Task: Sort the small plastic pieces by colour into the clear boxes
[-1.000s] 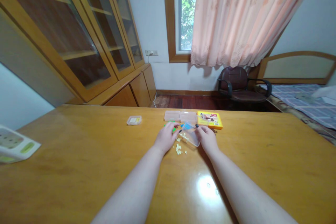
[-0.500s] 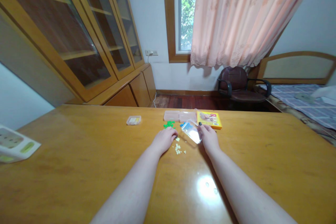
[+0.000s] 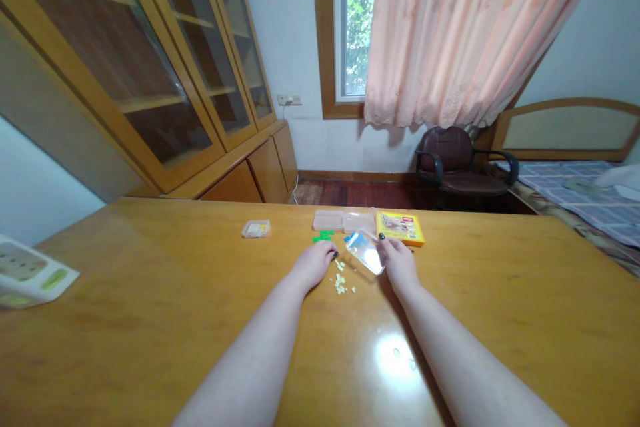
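Observation:
My right hand (image 3: 399, 261) grips a clear plastic box (image 3: 365, 252) by its right side, tilted above the table. To the left, my left hand (image 3: 315, 263) rests low by the tabletop with its fingers curled together; whatever they may pinch is hidden. Just right of those fingertips lie scattered small pale-yellow pieces (image 3: 341, 280). Small green pieces (image 3: 323, 235) sit in a heap beyond my left hand. Some blue pieces (image 3: 349, 237) show partly behind the clear box.
Behind the pieces stands an open clear plastic case (image 3: 329, 219), beside a yellow box (image 3: 401, 228). A small clear container (image 3: 256, 229) is farther left on the wooden table (image 3: 150, 333). A white-and-green object (image 3: 35, 275) stands at the left edge. Beyond is an armchair (image 3: 450, 160).
My left fingers have lifted slightly from the pale-yellow pieces, near the same spot. The clear box in my right hand has hardly moved.

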Demonstrator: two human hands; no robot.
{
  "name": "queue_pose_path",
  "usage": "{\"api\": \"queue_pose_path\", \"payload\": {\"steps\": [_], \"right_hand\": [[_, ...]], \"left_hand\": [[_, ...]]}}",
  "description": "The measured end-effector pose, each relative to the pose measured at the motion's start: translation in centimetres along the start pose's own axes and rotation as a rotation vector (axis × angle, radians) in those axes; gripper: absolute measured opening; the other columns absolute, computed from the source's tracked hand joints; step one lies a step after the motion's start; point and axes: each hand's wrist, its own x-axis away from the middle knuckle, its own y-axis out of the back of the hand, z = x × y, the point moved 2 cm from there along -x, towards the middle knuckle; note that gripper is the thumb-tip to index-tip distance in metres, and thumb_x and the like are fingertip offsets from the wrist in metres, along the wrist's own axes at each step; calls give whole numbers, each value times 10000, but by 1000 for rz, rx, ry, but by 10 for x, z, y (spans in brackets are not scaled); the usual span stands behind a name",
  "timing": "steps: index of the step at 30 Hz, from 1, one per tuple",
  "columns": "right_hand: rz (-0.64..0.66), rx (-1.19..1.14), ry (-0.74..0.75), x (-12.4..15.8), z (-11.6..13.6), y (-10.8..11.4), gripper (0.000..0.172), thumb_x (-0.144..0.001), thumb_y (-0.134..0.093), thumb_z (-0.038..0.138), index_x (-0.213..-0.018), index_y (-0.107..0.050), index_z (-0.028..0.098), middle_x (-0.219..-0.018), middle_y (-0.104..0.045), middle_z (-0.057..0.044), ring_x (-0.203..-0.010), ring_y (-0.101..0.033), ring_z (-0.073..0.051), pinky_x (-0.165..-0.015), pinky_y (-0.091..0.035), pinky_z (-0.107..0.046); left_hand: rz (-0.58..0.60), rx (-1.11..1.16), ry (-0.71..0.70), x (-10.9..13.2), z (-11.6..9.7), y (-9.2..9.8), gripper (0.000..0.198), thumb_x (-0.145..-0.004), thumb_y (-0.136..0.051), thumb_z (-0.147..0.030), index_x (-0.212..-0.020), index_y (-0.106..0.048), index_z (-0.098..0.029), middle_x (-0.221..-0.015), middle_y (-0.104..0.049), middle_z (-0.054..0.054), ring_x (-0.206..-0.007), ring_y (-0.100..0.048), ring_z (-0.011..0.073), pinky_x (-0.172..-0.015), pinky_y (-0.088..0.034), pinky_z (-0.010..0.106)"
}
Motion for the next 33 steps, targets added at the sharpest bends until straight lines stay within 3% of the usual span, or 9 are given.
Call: {"api": "queue_pose_path", "payload": {"steps": [7,14,20,25,31,33], "right_hand": [[5,-6,-4,-1,-3,0,454,-638,-611,598,-705,-636,150,-593,-632,-55,-512,-526,-152,-469,-348,-255],[8,-26,-21,-1,-5,0,399,-644,-624,541,-717,-644,149,-652,-656,-64,-536,-540,-159,-485,-381,-256],[15,-46,-43,1,0,-1,365,-640,-638,505,-713,-635,147,-644,-648,-54,-515,-522,-146,-464,-362,-245],[21,-56,-45,2,3,-1,348,-645,-631,498,-701,-620,155,-607,-628,-42,-486,-489,-135,-453,-343,-244],[94,82,15,5,4,-3,357,-661,-603,512,-680,-638,157,-601,-622,-41,-534,-510,-158,-505,-378,-257],[147,131,45,7,4,-4,344,-675,-589,503,-667,-640,163,-606,-621,-35,-564,-523,-169,-530,-386,-262]], "left_hand": [[119,125,-54,2,6,9,207,-779,-499,-149,-922,-637,-206,-930,-651,32,-869,-586,176,-802,-466,302],[137,80,-47,2,0,7,97,-769,-542,-216,-778,-637,-199,-826,-653,19,-760,-585,171,-696,-451,276],[118,58,-47,1,2,4,113,-783,-533,-243,-781,-638,-202,-830,-658,22,-783,-585,180,-714,-447,284],[33,112,-30,-1,2,7,95,-792,-528,-217,-798,-620,-193,-853,-633,23,-807,-577,172,-747,-456,295],[-247,261,-98,-1,-8,19,102,-827,-475,-187,-823,-576,-179,-863,-587,25,-827,-547,151,-769,-456,285],[-236,286,-125,0,-11,19,96,-828,-481,-191,-817,-576,-181,-856,-581,22,-821,-545,147,-762,-457,279]]}}
